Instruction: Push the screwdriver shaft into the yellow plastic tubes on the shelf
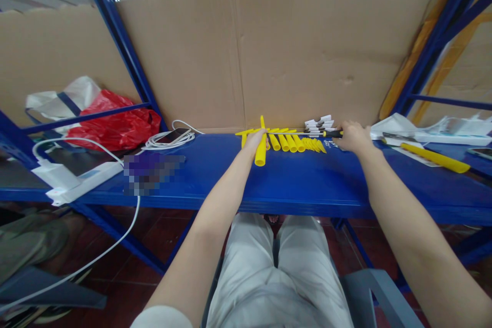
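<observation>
My left hand [255, 139] is closed around a yellow plastic tube [260, 156], whose open round end faces me and whose thinner tip points at the cardboard. From the right, a long screwdriver [331, 134] with a black and yellow handle lies level, its metal shaft reaching the tube. My right hand [354, 137] is closed at the handle's end, its fingertips low over the tabletop. Between my hands, several similar yellow tubes [285, 143] lie in a row beside small flat yellow pieces [313, 145]. Tiny parts [331, 144] are scattered near my right fingers.
White-and-black pieces [320, 123] stand against the cardboard wall [307, 51]. On the blue table [215, 174] are a phone with coiled cable [169, 138], a power strip [88, 179] and a red bag [119, 120]. At right lies a yellow-handled tool [434, 157]. Blue posts rise both sides.
</observation>
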A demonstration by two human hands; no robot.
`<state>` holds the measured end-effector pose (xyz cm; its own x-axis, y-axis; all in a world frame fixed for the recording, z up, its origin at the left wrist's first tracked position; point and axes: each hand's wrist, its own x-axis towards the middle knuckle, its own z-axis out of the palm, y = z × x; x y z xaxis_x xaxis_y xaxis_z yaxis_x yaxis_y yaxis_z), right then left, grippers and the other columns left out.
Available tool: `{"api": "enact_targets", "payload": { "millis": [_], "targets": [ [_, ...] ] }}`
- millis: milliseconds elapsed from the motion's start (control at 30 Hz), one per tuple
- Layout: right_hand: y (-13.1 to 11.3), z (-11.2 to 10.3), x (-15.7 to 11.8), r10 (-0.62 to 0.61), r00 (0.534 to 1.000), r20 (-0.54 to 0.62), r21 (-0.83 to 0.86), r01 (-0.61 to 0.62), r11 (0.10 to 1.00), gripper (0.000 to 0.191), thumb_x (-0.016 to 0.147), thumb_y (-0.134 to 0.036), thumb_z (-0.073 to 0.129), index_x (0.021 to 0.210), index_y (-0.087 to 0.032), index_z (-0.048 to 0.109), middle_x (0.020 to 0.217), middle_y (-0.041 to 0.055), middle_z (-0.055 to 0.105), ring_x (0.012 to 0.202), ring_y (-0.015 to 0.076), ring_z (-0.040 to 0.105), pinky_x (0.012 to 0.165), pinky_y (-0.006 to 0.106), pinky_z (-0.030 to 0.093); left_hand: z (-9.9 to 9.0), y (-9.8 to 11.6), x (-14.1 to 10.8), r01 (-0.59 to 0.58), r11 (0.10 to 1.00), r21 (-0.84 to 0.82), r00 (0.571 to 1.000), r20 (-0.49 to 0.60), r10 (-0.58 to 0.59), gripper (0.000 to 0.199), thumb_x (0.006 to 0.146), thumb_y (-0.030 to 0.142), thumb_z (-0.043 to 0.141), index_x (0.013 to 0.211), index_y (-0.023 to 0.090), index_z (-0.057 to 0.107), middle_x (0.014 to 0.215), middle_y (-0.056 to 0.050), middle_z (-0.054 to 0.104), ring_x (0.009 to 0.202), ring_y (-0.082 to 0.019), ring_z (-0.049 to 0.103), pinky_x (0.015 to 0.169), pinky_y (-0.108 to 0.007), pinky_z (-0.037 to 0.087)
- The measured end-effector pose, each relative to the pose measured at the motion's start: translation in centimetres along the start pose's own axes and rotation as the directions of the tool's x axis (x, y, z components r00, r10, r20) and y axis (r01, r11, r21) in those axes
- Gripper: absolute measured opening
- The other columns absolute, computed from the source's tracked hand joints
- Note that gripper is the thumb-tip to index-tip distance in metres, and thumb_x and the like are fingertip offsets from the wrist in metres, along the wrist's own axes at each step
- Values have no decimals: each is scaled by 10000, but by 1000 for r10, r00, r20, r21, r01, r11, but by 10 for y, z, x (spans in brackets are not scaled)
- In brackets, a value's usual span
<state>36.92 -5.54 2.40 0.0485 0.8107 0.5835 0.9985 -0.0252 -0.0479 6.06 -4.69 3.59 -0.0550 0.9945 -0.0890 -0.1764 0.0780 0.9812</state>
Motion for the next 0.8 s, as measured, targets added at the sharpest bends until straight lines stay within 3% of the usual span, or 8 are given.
{"api": "enact_targets", "payload": {
  "millis": [167, 467, 700, 800],
  "targets": [
    [-1, 1, 1, 72, 996, 60, -2, -72, 997, 404, 752, -423, 669, 1079, -199, 589, 951, 154, 697, 931, 351, 654, 835, 480, 453, 0, -2, 1, 8, 1000, -24, 1000, 2, -8, 157, 911, 178, 569, 755, 181, 565, 408, 50, 469, 304, -79, 413, 338, -170, 309],
    [3, 4, 2, -82, 997, 7, 1, 82, 997, 286, 753, -345, 582, 985, -210, 680, 1072, 158, 696, 1074, 366, 612, 832, 462, 483, -1, -3, 3, 7, 999, -45, 1000, 1, -7, 60, 888, 198, 594, 841, 163, 609, 402, 51, 468, 305, -84, 417, 336, -171, 330],
    [-4, -1, 0, 67, 995, 77, -20, -65, 998, 365, 749, -383, 656, 1066, -207, 615, 953, 144, 715, 910, 348, 662, 796, 449, 476, 0, -2, 0, 7, 1000, -23, 1000, 1, -7, 79, 913, 187, 557, 865, 160, 614, 421, 46, 480, 324, -91, 434, 362, -175, 340],
    [-4, -3, 1, 66, 993, 96, -19, -64, 998, 410, 737, -369, 664, 1105, -194, 616, 964, 156, 722, 888, 350, 672, 750, 420, 482, 1, 0, -2, 5, 1000, -16, 1000, -5, -5, 76, 910, 174, 553, 862, 160, 610, 421, 46, 478, 326, -95, 441, 366, -177, 344]
  ]
}}
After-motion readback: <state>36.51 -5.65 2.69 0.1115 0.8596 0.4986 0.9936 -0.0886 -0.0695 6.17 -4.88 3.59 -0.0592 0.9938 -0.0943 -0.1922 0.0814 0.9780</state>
